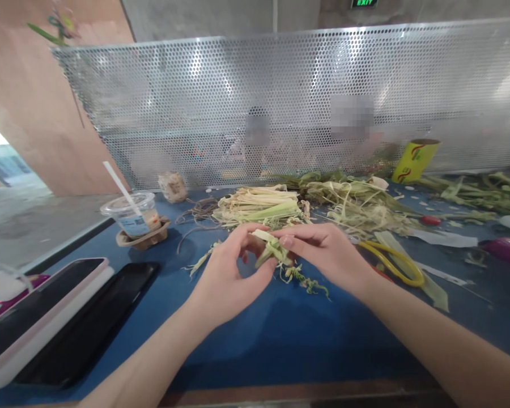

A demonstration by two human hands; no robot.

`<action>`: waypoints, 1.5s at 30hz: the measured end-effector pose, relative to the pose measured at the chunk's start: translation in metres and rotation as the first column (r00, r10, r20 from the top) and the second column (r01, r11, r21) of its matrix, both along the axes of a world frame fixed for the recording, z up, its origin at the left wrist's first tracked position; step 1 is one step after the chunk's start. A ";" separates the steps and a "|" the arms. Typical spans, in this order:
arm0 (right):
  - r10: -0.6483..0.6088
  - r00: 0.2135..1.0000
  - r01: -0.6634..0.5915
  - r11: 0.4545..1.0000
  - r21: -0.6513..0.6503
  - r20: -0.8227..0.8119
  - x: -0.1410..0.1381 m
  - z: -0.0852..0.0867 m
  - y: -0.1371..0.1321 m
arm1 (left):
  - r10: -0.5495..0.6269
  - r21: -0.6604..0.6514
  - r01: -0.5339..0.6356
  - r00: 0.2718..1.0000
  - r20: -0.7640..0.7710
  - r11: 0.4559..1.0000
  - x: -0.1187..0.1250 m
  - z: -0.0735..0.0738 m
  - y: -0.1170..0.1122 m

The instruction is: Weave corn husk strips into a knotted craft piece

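Observation:
Both my hands meet over the blue table point(255, 334), pinching a small bundle of pale green leaf strips point(272, 249). My left hand point(227, 277) grips it from the left with thumb and fingers closed. My right hand point(327, 252) holds the bundle's right side, fingers pressed together. A frayed green scrap point(306, 280) hangs below onto the table. Behind the hands lies a pile of straw-coloured and green strips point(261, 207).
Two phones point(59, 317) lie at the left, near a plastic cup with a straw point(131, 218) in a paper tray. Yellow-handled scissors point(393, 260) lie to the right, with more leaves point(471, 192) and a yellow roll point(414, 160). A perforated metal screen point(280, 102) stands behind.

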State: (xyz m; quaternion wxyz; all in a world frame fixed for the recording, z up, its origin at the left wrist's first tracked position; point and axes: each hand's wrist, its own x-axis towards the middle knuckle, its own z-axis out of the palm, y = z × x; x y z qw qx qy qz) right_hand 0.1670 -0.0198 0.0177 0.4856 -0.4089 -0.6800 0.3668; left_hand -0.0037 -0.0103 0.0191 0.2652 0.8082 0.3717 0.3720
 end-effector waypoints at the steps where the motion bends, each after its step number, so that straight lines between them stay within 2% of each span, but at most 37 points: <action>1: -0.033 0.998 0.031 0.999 0.036 0.055 0.000 0.001 -0.001 | -0.028 -0.046 0.030 0.998 0.049 0.998 0.001 -0.001 0.000; 3: -0.082 0.990 0.069 0.991 0.116 0.117 -0.001 0.001 -0.002 | -0.074 -0.156 0.097 0.986 0.149 0.983 0.004 -0.003 0.000; 7: -0.127 0.978 0.094 0.977 0.193 0.167 -0.003 0.001 -0.003 | -0.120 -0.369 0.252 0.931 0.345 0.894 0.008 -0.007 0.004; 11: -0.120 0.967 0.077 0.978 0.194 0.225 -0.004 0.001 -0.004 | -0.047 -0.465 0.321 0.859 0.509 0.825 0.012 -0.011 0.008; 14: -0.106 0.958 0.047 0.975 0.218 0.267 -0.004 0.000 -0.004 | 0.034 -0.560 0.372 0.812 0.583 0.741 0.014 -0.012 0.008; 18: -0.152 0.943 0.058 0.951 0.304 0.296 -0.002 -0.002 -0.003 | 0.026 -0.585 0.451 0.777 0.629 0.675 0.014 -0.011 0.007; 22: -0.134 0.963 0.085 0.974 0.210 0.232 0.001 0.003 -0.004 | -0.036 -0.560 0.552 0.731 0.681 0.618 0.011 -0.011 0.008; 25: -0.169 0.973 0.145 0.977 0.156 0.158 0.004 0.006 -0.006 | -0.083 -0.557 0.575 0.737 0.671 0.600 0.009 -0.011 0.009; 27: -0.172 0.978 0.154 0.978 0.138 0.123 0.004 0.006 -0.006 | -0.101 -0.552 0.563 0.751 0.653 0.615 0.008 -0.010 0.009; 31: -0.064 0.998 0.063 0.997 0.044 0.027 0.001 0.002 -0.002 | -0.094 -0.506 0.432 0.821 0.563 0.747 0.007 -0.010 0.009; 34: 0.040 0.997 -0.043 0.998 -0.047 -0.071 -0.001 0.000 0.000 | -0.035 -0.457 0.350 0.823 0.568 0.818 0.006 -0.009 0.010; 35: 0.037 0.998 -0.040 0.998 -0.049 -0.055 -0.001 0.000 0.000 | -0.016 -0.446 0.338 0.812 0.584 0.829 0.006 -0.009 0.010; 37: 0.009 0.997 -0.008 1.000 -0.016 0.082 0.000 0.000 -0.001 | 0.009 -0.439 0.309 0.809 0.587 0.844 0.006 -0.008 0.010; 40: -0.004 0.949 -0.010 0.999 0.043 0.316 0.003 0.000 -0.001 | 0.012 -0.439 0.244 0.863 0.504 0.865 0.006 -0.008 0.011; 45: 0.000 0.913 -0.049 0.993 0.108 0.408 0.008 0.002 0.001 | 0.080 -0.377 0.072 0.925 0.372 0.923 0.002 -0.006 0.014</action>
